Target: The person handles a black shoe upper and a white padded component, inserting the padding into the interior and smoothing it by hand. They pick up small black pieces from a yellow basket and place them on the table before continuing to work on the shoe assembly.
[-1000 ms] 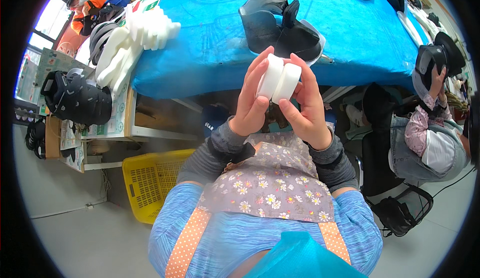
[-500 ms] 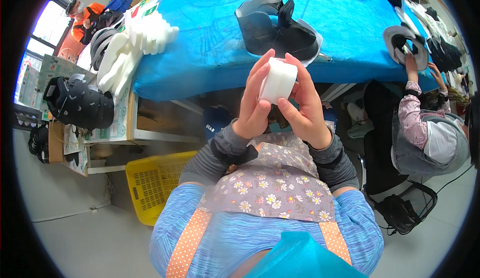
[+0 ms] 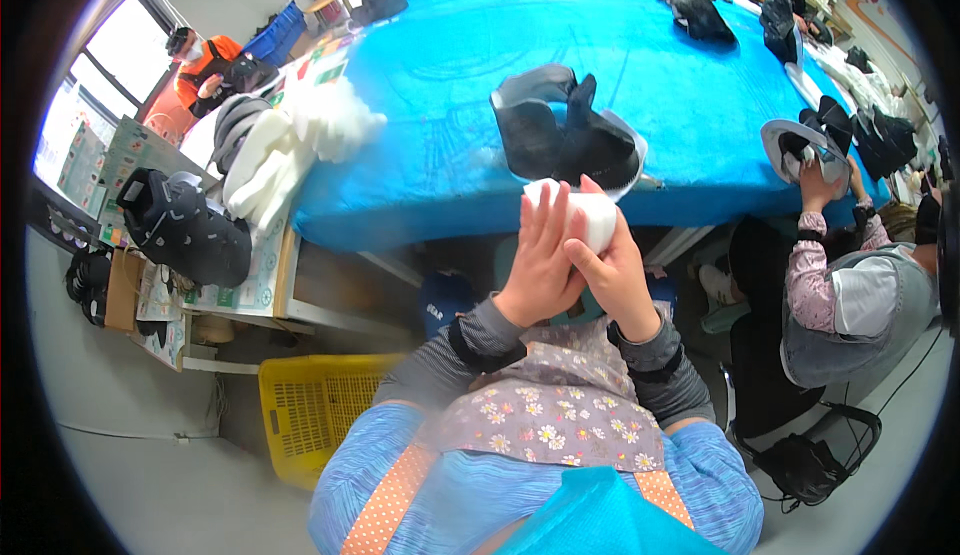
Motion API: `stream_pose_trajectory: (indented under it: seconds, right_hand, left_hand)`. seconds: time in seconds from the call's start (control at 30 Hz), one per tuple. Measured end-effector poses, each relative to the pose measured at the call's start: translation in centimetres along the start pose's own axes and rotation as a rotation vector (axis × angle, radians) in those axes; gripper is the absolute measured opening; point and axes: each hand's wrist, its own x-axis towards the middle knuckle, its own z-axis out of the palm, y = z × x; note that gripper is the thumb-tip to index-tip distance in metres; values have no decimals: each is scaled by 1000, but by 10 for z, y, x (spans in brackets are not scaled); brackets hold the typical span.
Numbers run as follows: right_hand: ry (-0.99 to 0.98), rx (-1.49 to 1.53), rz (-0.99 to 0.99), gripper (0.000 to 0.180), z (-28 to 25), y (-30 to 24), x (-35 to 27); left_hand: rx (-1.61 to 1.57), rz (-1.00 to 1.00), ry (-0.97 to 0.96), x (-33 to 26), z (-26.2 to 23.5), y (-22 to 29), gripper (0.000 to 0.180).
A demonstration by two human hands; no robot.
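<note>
Blue surface (image 3: 425, 125): spreads ahead of the person, its cover hanging over the near edge.
Yellow basket (image 3: 295, 410): on the floor to the left, with slotted walls.
White foam-like pieces (image 3: 262, 160): heaped left of the blue cover, partly blurred.
Black boot-like upper (image 3: 592, 150): near the surface's front edge, just beyond the hands.
Hands: the left hand (image 3: 540, 270) lies flat over the block, fingers stretched; the right hand (image 3: 622, 280) grips it, thumb across the front.
White block (image 3: 602, 220): between both palms, at the surface's near edge; whether one piece or two cannot be told.
Handling: even palm pressure with the edges squared would probably serve best; fingertips digging in could dent it.
Lettering: pale characters on dark blue fabric (image 3: 447, 300) below the surface; no label shows on the block.
</note>
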Motion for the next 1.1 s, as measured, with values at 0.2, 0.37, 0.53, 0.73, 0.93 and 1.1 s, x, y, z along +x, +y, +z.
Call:
stream_pose_trajectory:
  seconds: [0.2,0.37,0.53,0.73,0.93,1.1]
  right_hand:
    - [147,183,105,52,-33,-1,-10]
    - [409,105,12,40,-61,2,-19]
    - [430,138,2,41,-60,2,-14]
    - [286,58,-75,44,-55,4,-5]
    - [58,131,-177,43,-20,-12,46]
    - [-216,-362,-537,52,45,-20,96]
  left_hand:
    - [-697,-36,-68,31,-22,-28,96]
    - [-576,-647,536,87,-3,-136,74]
    - [-893,-988,308,83,31,-213,55]
    - [-619,-745,575,69,24,-170,34]
    - [-650,-781,540,27,-22,-121,37]
    - [-685,-760,494,-12,-12,-118,49]
